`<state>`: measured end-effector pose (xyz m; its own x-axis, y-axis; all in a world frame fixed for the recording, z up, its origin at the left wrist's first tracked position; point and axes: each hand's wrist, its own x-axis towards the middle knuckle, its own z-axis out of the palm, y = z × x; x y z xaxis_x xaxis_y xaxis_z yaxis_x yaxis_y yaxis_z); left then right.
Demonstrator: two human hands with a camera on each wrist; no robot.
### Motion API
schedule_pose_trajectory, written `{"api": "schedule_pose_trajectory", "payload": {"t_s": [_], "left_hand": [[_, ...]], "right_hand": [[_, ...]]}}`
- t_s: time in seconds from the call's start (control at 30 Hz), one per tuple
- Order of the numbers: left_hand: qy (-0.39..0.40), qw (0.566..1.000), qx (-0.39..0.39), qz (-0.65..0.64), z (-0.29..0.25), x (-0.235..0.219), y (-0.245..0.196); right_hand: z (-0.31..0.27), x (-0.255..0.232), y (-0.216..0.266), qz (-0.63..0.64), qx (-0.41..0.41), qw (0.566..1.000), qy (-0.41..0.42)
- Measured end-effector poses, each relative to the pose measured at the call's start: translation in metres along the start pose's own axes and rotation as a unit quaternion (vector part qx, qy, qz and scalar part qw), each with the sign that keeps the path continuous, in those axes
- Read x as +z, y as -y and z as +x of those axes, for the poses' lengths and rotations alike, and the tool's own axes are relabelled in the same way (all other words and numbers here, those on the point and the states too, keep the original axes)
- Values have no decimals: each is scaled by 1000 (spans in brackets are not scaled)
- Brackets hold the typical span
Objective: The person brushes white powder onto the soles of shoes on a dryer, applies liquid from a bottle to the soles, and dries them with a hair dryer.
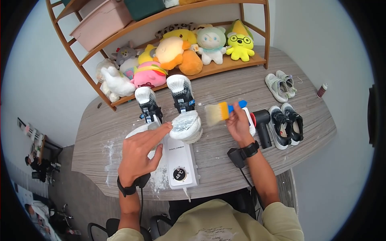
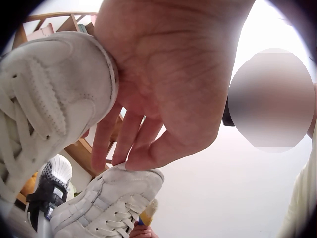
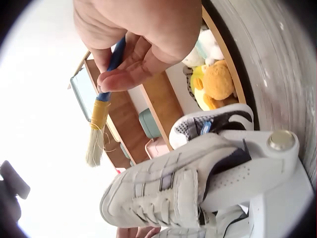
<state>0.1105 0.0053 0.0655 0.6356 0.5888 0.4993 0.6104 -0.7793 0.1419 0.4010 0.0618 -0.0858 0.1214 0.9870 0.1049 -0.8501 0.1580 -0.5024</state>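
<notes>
Left hand (image 1: 138,154), fingers straight, steadies the white shoe (image 1: 185,125) on the dryer (image 1: 179,160); right hand (image 1: 238,122) pinches the brush (image 1: 220,111), bristles poised beside the shoe.

Matt wood-grain table (image 1: 241,86), soft-bristled brush (image 1: 220,112)

i see a wooden shelf (image 1: 237,63) at the table's far edge, plush toys (image 1: 189,48) on it; right of it, grey sneakers (image 1: 280,84); black sneakers (image 1: 286,124) nearer me.
</notes>
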Motion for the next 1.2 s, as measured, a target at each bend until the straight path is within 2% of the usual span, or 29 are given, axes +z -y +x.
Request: {"api": "schedule_pose_trajectory", "payload": {"t_s": [0.17,0.27,0.37,0.47,0.53,0.6,0.67,0.77,0.83,0.97,1.07,1.13,1.2], "left_hand": [[8,1000,-3,-7,1,-1,-1],[4,1000,0,-11,0,0,1],[-7,1000,6,-14,0,0,1],[1,1000,-8,-15,1,-3,0],[-5,1000,-3,-12,0,-2,0],[6,1000,-20,-16,-2,-3,-1],[33,998,-53,-27,0,-8,-4],[31,998,-49,-28,0,-9,-3],[22,999,-40,-26,-1,-9,-2],[17,999,-29,-23,-2,-6,-1],[39,998,-47,-17,-4,-7,1],[26,999,-31,-22,-3,-8,0],[16,999,-23,-21,-3,-8,0]], "right_hand": [[3,0,-22,-93,62,993,-36],[6,-5,-28,-181,18,977,-112],[9,-11,-24,-286,-36,946,-152],[5,-4,-7,-185,-82,969,-140],[7,-17,-1,-75,-42,995,-43],[4,-20,2,20,14,998,56],[0,-11,-9,-35,28,998,33],[3,-9,-23,-95,26,995,28],[7,-18,-26,-167,8,985,-42],[8,-22,-26,-358,-52,923,-132],[6,-21,-19,-301,-71,944,-116],[2,-14,-8,-165,-75,980,-77],[-3,-6,-1,-64,-61,995,-36]]}}
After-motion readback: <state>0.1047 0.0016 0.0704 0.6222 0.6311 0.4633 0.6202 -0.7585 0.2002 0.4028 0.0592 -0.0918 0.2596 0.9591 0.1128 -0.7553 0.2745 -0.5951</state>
